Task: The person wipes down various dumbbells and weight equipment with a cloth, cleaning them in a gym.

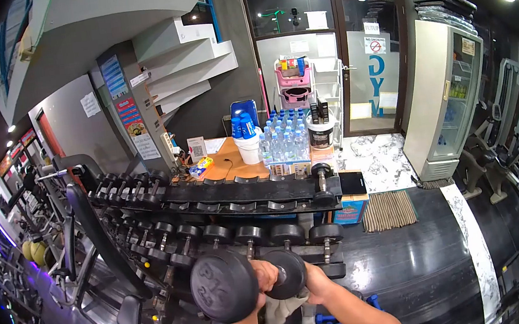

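Observation:
I hold a black round-headed dumbbell [225,285] low in front of me, its near head large in view and its far head [287,274] smaller behind it. My left hand [264,278] wraps the handle between the two heads. My right hand [315,282] is cupped against the outer side of the far head. A pale cloth [281,308] hangs just under my hands; which hand holds it is hidden. The dumbbell hovers before the lower tier of the dumbbell rack [256,191].
The rack carries several black dumbbells on three tiers, one alone at the top right [322,183]. A black bench [98,238] leans at the left. Behind stand a desk with water bottles [282,137] and a glass-door fridge [450,95]. Small blue dumbbells [328,318] lie by my feet.

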